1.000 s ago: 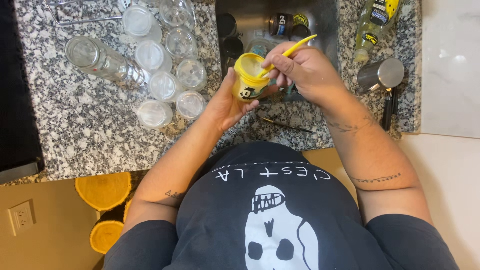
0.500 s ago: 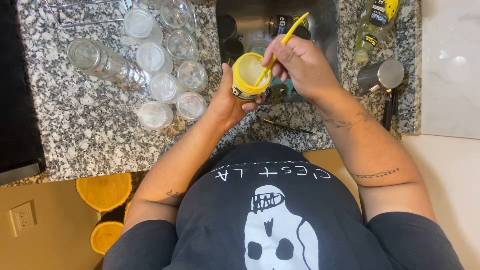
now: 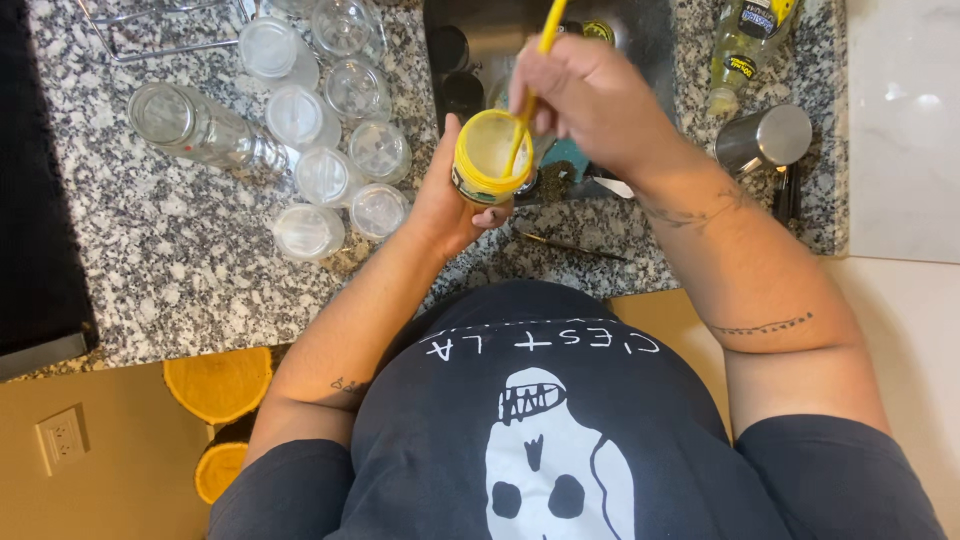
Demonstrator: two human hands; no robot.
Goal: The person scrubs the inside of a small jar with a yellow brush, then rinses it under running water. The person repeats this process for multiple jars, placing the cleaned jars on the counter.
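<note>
While both hands work at the edge of the sink, the items stand as follows.

Left hand [image 3: 452,200]: curled around a yellow jar [image 3: 490,157], fingers wrapped on its side, holding it mouth-up just before the sink.
Yellow jar: open, pale inside, yellow rim; held above the counter edge between the sink and the person's body.
Right hand [image 3: 590,100]: closed in a pinch on a yellow handle [image 3: 535,85], whose lower end dips into the jar's mouth; the tip is hidden inside.
Sink [image 3: 640,40]: dark steel basin, with dark cups and a teal item in it, partly hidden by the right hand.
Granite counter [image 3: 150,250]: speckled grey, bearing all else.
Clear glass jars [image 3: 325,130]: a cluster, mouths up, left of the sink; one more jar [image 3: 195,125] lies on its side, further left.
Wire rack [image 3: 160,20]: top left corner.
Steel cup [image 3: 765,140]: on its side, right of the sink.
Soap bottle [image 3: 745,45]: yellow-green liquid, top right.
Orange round pieces [image 3: 218,385]: below the counter edge, lower left.
</note>
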